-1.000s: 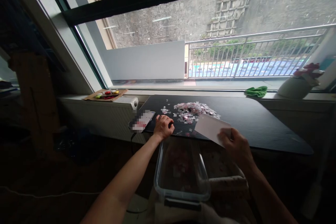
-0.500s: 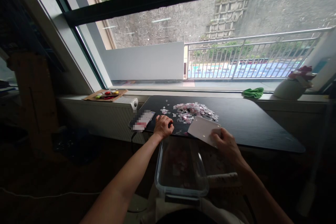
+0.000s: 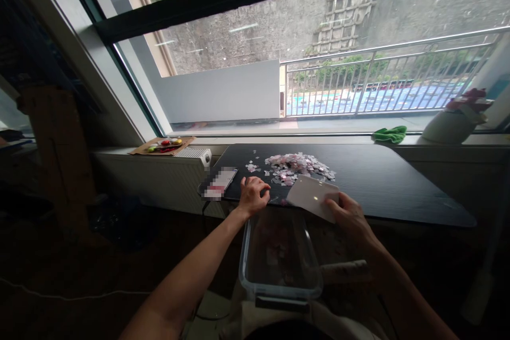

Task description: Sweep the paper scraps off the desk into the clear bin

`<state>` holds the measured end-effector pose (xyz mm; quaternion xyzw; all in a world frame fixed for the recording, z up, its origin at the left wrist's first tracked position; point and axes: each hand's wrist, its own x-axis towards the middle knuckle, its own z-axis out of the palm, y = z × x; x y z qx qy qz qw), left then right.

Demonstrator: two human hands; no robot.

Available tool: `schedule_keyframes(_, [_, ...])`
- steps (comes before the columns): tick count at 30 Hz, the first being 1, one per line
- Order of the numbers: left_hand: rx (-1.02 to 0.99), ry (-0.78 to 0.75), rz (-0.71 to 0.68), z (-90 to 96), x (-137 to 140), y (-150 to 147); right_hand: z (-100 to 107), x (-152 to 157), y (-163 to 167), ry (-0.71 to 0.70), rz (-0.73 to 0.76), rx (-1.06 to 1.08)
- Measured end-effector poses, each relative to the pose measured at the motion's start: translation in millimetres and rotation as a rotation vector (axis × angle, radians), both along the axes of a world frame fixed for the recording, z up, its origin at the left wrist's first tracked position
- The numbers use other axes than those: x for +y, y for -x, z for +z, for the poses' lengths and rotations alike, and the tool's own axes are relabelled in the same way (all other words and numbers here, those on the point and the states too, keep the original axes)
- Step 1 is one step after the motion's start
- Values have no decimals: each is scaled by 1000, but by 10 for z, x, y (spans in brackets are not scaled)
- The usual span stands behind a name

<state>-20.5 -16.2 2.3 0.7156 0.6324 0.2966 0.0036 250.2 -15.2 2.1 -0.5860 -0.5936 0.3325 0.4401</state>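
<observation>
Holding white card, right hand beside paper scraps.

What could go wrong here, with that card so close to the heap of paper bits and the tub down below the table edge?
The paper scraps lie loose on the dark table; a quick stroke with the white card in the right hand might scatter them. The clear tub sits below the table edge, so bits could miss it and drop to the floor. The left hand rests near the phone, which overhangs the edge and might get nudged off.
</observation>
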Motion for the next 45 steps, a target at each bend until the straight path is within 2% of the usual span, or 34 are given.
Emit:
schedule_keyframes(7, [-76,114,-41,-37,-131,-166,-113,38,46,16,-23,47])
schedule_keyframes(18, [-150,144,-46,-51,-179,-172,-268,83,121,27,66,145])
schedule_keyframes(22, [-173,147,-51,-44,-188,-163,-219,38,62,20,63,142])
schedule_keyframes(27, [-187,140,-54,-57,-191,-155,-71,67,-61,-50,-89,73])
schedule_keyframes(30, [-190,135,-57,-62,-191,-155,-24,100,-56,-80,-125,20])
schedule_keyframes(35, [-185,138,-65,-52,-199,-153,-21,90,29,-79,-6,-8])
schedule_keyframes(40, [-175,151,-65,-39,-207,-155,10,92,-26,-66,-3,-37])
schedule_keyframes(45, [-158,168,-67,-29,-204,-160,32,117,-22,-28,68,-50])
